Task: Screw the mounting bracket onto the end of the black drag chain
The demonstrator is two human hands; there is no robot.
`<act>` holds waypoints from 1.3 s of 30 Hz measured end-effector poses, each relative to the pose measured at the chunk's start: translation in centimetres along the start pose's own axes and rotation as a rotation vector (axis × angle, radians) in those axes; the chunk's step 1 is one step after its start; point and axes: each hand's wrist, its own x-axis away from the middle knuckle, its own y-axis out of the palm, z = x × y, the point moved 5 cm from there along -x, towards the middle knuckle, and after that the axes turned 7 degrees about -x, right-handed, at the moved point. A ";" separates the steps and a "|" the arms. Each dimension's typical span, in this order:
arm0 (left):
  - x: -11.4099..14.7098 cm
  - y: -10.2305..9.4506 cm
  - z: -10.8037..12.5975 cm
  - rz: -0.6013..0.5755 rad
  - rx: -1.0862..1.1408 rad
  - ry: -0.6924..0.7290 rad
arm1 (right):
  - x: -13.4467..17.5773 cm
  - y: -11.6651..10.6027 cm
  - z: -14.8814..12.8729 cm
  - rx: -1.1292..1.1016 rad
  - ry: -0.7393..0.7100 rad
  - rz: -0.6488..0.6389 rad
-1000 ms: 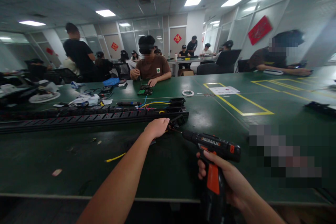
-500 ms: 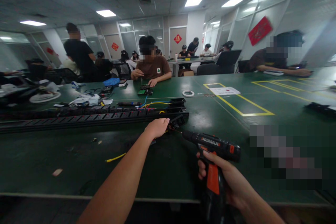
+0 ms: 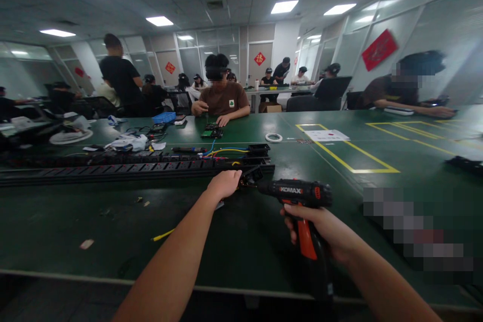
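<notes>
My right hand [image 3: 317, 219] is wrapped around the grip of a black and orange cordless drill [image 3: 298, 192] marked KOMAX. Its bit points left, up against a small black plastic part [image 3: 252, 176]. My left hand [image 3: 225, 183] is closed on that part from the left side; the fingertips are partly hidden behind the hand. Just behind lies a long black power strip [image 3: 151, 168] with a row of sockets. From under my left forearm pokes the end of a yellow wire [image 3: 163, 235].
A roll of white tape [image 3: 273, 137] and a paper sheet [image 3: 327, 135] lie on the green table [image 3: 113, 251]. Across it, a person in a brown shirt [image 3: 222, 98] works on a circuit board [image 3: 212, 131]. A blue basket [image 3: 164, 117] stands back left.
The drill in my right hand has moved left and slightly up, its chuck now closer to the black plastic part. My left hand stays on the part. The whole view has shifted slightly.
</notes>
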 end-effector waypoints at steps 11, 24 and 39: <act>0.4 -0.6 -0.4 0.002 0.031 0.033 | -0.9 0.0 -1.6 0.181 -0.103 -0.088; 0.8 -1.2 0.1 -0.040 0.009 0.067 | -1.7 -0.7 -3.0 0.450 -0.109 -0.059; 0.0 0.1 -1.0 -0.113 -0.030 0.070 | -2.7 -0.5 -3.7 0.467 -0.076 -0.215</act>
